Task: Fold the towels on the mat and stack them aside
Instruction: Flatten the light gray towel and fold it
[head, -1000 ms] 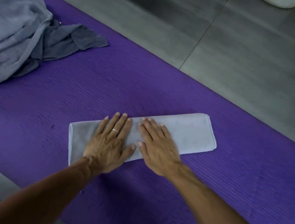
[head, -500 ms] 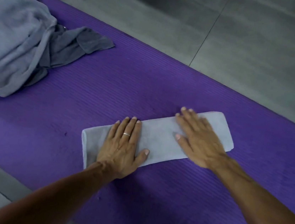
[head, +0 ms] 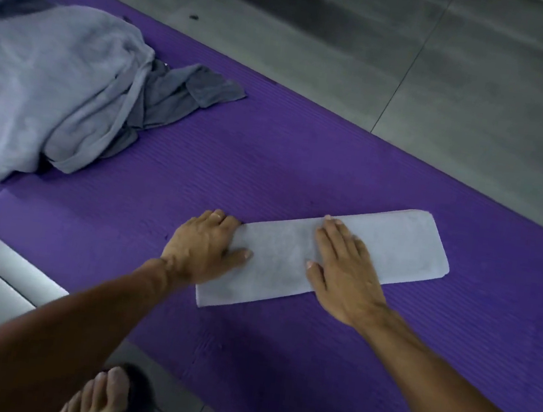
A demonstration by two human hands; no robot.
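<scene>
A loose heap of grey towels (head: 55, 90) lies crumpled at the left end of the purple mat (head: 269, 157), which sits on a grey tiled floor (head: 448, 90). A bare foot (head: 99, 397) shows at the bottom edge, off the mat. Near the mat's middle, the left hand (head: 203, 248) grips the left end of the folded towel (head: 395, 245), its fingers (head: 224, 219) curled over the edge and thumb on top. The right hand (head: 344, 269) lies flat on the towel's centre, fingers straight and released, pressing down. The towel is a long narrow strip slanting up to the right.
</scene>
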